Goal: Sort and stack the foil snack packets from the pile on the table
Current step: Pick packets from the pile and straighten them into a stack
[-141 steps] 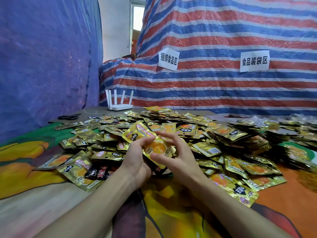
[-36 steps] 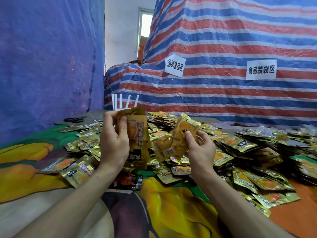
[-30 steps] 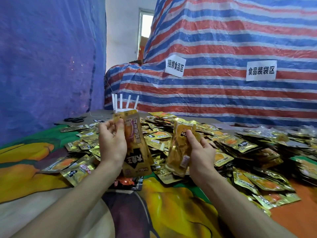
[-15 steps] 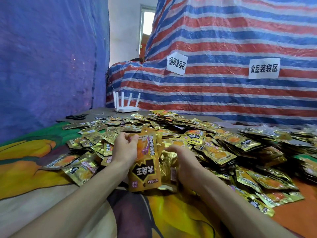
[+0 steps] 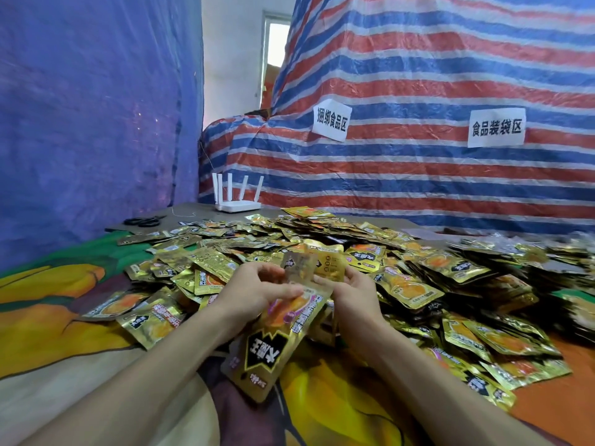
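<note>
A wide pile of gold foil snack packets (image 5: 370,252) covers the table's middle and right. My left hand (image 5: 254,292) grips a small stack of gold packets (image 5: 273,342) by its upper end; the stack hangs tilted toward me, print upside down. My right hand (image 5: 354,291) is just right of it, its fingers curled around a gold packet (image 5: 328,263) lifted off the pile. A blurred packet edge (image 5: 297,267) shows between the two hands.
A fruit-print cloth (image 5: 64,317) covers the table. A white router (image 5: 236,204) and black scissors (image 5: 141,221) lie at the far left. Striped tarpaulin (image 5: 418,172) with two paper signs stands behind, blue tarpaulin (image 5: 80,123) on the left.
Both hands came down from chest height to the pile's near edge. The left-hand stack now tilts toward me, and the right hand has lifted a packet up beside it.
</note>
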Demonstrator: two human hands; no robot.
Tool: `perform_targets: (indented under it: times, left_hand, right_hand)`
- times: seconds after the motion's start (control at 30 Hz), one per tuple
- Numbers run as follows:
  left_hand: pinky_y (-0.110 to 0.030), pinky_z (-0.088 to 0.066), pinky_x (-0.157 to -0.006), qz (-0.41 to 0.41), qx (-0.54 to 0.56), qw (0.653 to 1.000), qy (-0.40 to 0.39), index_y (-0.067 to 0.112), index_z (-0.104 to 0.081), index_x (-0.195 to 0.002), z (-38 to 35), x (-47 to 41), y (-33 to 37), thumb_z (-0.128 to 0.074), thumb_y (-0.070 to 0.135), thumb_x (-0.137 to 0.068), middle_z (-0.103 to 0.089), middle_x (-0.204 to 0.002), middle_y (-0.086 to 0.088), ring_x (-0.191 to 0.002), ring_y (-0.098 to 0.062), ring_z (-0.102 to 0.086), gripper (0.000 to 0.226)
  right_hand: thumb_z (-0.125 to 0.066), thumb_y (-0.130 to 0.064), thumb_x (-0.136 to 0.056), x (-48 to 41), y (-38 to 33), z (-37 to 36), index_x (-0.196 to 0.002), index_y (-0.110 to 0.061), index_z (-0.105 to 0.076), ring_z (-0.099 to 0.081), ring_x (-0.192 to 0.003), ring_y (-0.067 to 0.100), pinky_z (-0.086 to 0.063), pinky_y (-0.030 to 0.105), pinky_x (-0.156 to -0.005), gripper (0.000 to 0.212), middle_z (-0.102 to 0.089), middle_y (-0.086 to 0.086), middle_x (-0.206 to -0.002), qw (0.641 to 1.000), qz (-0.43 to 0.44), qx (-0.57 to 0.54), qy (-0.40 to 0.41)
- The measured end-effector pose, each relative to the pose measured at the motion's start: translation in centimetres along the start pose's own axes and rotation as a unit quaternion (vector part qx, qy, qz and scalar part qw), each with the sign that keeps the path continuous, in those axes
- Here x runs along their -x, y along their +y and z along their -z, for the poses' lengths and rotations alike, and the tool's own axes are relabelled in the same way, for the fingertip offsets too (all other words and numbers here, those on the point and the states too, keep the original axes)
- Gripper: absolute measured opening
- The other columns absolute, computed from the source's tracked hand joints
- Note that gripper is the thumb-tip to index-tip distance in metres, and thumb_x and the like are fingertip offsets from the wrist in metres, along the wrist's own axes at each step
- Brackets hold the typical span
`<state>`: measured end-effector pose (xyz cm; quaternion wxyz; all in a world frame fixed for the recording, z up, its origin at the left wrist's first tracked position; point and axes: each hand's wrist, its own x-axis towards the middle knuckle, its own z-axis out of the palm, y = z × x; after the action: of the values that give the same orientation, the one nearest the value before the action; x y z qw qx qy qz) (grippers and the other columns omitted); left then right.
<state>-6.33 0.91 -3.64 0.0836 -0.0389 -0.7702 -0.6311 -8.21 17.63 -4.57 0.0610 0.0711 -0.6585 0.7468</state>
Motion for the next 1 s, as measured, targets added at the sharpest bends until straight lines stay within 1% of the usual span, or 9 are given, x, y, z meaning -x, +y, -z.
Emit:
perform_targets:
  times: [0.13, 0.23, 0.37, 0.47, 0.57, 0.67, 0.8, 0.9, 1.0]
  left_hand:
    - [-0.007, -0.041, -0.064, -0.087, -0.199, 0.976, 0.027, 0.019, -0.071, -0.095, -0.2, 0.0, -0.5, -0.089, 0.036, -0.07, -0.066, -0.092, 0.005, -0.086, -0.009, -0.06, 0.036]
    - [-0.026, -0.041, -0.085, -0.122, -0.329, 0.933, 0.079, 0.028, -0.071, -0.096, -0.2, 0.0, -0.4, -0.082, 0.056, -0.069, -0.051, -0.1, 0.006, -0.102, -0.012, -0.046, 0.041]
    - [-0.032, -0.052, -0.07, -0.098, -0.352, 0.93, 0.051, 0.023, -0.063, -0.078, -0.4, 0.5, -0.2, -0.075, 0.064, -0.074, -0.065, -0.079, 0.007, -0.077, -0.011, -0.061, 0.043]
    - [-0.04, -0.055, -0.077, -0.058, -0.408, 0.911, 0.009, 0.023, -0.058, -0.085, -1.0, 0.7, -0.4, -0.071, 0.071, -0.071, -0.067, -0.082, 0.005, -0.08, -0.013, -0.063, 0.051]
    - [-0.04, -0.052, -0.084, -0.031, -0.385, 0.922, -0.024, 0.024, -0.049, -0.105, -1.1, 0.7, -0.7, -0.084, 0.064, -0.061, -0.065, -0.097, 0.005, -0.092, -0.015, -0.062, 0.069]
    - [-0.038, -0.05, -0.09, -0.021, -0.295, 0.955, 0.01, 0.018, -0.047, -0.118, -1.1, 0.2, -1.0, -0.095, 0.046, -0.056, -0.063, -0.11, 0.002, -0.103, -0.018, -0.062, 0.083]
    - [-0.026, -0.057, -0.068, -0.034, -0.108, 0.993, 0.036, 0.013, -0.065, -0.102, -0.6, -0.3, -1.2, -0.091, 0.016, -0.067, -0.076, -0.089, -0.002, -0.075, -0.014, -0.074, 0.044]
    - [-0.025, -0.056, -0.058, -0.082, -0.046, 0.993, 0.07, 0.015, -0.073, -0.091, -0.1, -0.4, -0.7, -0.082, 0.022, -0.081, -0.077, -0.078, -0.002, -0.069, -0.017, -0.074, 0.016]
    - [-0.033, -0.059, -0.063, -0.154, 0.005, 0.977, 0.145, 0.013, -0.069, -0.088, 0.0, -0.1, 0.3, -0.071, 0.034, -0.088, -0.075, -0.079, -0.006, -0.072, -0.023, -0.073, 0.021]
  right_hand:
    - [-0.071, 0.004, -0.087, 0.1, 0.3, -0.2, -0.105, -0.012, -0.066, -0.076, -0.084, 0.034, -0.062, 0.054, -0.078, 0.025, -0.077, 0.012, -0.097, 0.999, 0.017, 0.018, 0.037]
    - [-0.074, -0.006, -0.088, 0.0, 0.5, -0.6, -0.107, -0.013, -0.061, -0.074, -0.09, 0.033, -0.06, 0.057, -0.082, 0.024, -0.075, 0.01, -0.102, 0.997, 0.033, 0.004, 0.072]
    - [-0.07, -0.013, -0.092, 0.0, 0.7, -1.0, -0.106, -0.02, -0.056, -0.07, -0.097, 0.028, -0.057, 0.054, -0.09, 0.021, -0.07, 0.007, -0.106, 0.991, 0.067, 0.01, 0.112]
    - [-0.068, -0.015, -0.095, 0.1, 0.9, -1.2, -0.107, -0.021, -0.054, -0.068, -0.101, 0.026, -0.054, 0.054, -0.095, 0.02, -0.069, 0.005, -0.108, 0.99, 0.077, 0.015, 0.116]
    - [-0.066, -0.011, -0.096, -0.1, 0.8, -1.3, -0.115, -0.015, -0.056, -0.069, -0.101, 0.027, -0.056, 0.054, -0.093, 0.022, -0.07, 0.007, -0.108, 0.991, 0.073, -0.003, 0.112]
    - [-0.066, -0.008, -0.095, -0.2, 0.8, -1.2, -0.111, -0.015, -0.06, -0.072, -0.096, 0.022, -0.062, 0.039, -0.082, 0.018, -0.073, 0.005, -0.103, 0.993, 0.084, -0.008, 0.087]
    - [-0.065, -0.006, -0.096, -0.1, 0.7, -1.1, -0.111, -0.014, -0.06, -0.073, -0.095, 0.02, -0.062, 0.041, -0.083, 0.018, -0.074, 0.005, -0.104, 0.993, 0.089, -0.005, 0.075]
    - [-0.065, -0.009, -0.096, -0.1, 0.4, -0.8, -0.106, -0.019, -0.061, -0.074, -0.09, 0.019, -0.062, 0.04, -0.079, 0.015, -0.074, 0.004, -0.103, 0.993, 0.078, -0.017, 0.085]
    - [-0.063, -0.013, -0.097, 0.0, 0.0, -0.7, -0.103, -0.021, -0.063, -0.073, -0.094, 0.028, -0.061, 0.05, -0.081, 0.01, -0.074, 0.008, -0.103, 0.995, 0.052, -0.028, 0.081]
